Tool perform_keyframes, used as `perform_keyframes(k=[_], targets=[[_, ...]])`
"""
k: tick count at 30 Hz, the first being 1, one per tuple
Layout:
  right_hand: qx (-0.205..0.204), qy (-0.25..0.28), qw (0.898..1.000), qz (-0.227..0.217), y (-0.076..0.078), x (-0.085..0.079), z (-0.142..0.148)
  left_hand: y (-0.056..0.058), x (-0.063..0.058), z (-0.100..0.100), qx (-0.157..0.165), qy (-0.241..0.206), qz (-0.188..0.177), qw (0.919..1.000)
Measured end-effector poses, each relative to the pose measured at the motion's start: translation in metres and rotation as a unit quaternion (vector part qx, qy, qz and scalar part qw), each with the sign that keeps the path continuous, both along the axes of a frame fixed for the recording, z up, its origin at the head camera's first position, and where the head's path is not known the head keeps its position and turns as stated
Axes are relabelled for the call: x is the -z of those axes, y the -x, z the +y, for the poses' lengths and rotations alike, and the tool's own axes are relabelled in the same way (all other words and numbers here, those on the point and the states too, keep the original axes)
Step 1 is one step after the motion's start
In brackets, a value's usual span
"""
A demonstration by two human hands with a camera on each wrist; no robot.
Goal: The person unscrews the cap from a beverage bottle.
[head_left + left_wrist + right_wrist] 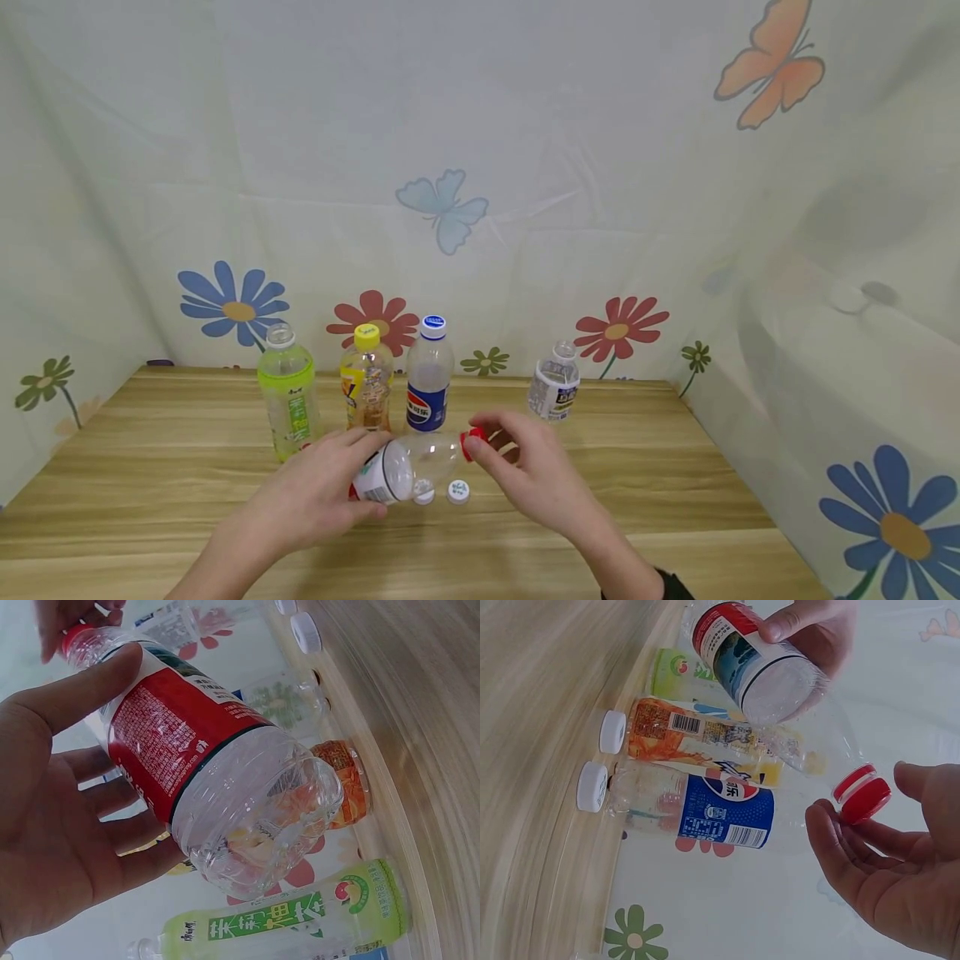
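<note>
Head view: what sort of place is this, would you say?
Probably a curtained-off tabletop workspace, perhaps a recording booth. Flower-and-butterfly fabric hangs behind and along both sides of a wood-grain table, where plastic bottles stand in front of the fabric.

Left hand in a grip; right hand loosely curled
</note>
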State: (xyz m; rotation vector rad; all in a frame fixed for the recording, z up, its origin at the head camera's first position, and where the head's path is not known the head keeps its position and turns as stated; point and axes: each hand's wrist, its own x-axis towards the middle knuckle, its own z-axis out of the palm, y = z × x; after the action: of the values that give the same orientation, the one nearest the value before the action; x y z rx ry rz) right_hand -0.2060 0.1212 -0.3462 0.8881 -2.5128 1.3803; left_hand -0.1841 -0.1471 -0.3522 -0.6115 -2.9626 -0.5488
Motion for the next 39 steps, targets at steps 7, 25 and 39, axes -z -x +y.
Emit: perform_keyframes(k=[7, 25, 39], targets=[[-0.008, -0.004, 1.0, -0.001, 0.0002, -0.0003, 0.0001, -0.0004, -0.0001, 0.0002, 0.004, 0.001, 0.004, 1.0], [-0.032, -0.018, 0.998, 0.048, 0.0009, -0.0014, 0.003, -0.0004, 0.0025, -0.0014, 0.011, -0.003, 0.012, 0.9999], [-0.007, -0.022, 0.997, 0.077, 0.0016, -0.0027, 0.0052, 0.0013, 0.0036, -0.0024, -0.006, -0.012, 0.009, 0.9999]])
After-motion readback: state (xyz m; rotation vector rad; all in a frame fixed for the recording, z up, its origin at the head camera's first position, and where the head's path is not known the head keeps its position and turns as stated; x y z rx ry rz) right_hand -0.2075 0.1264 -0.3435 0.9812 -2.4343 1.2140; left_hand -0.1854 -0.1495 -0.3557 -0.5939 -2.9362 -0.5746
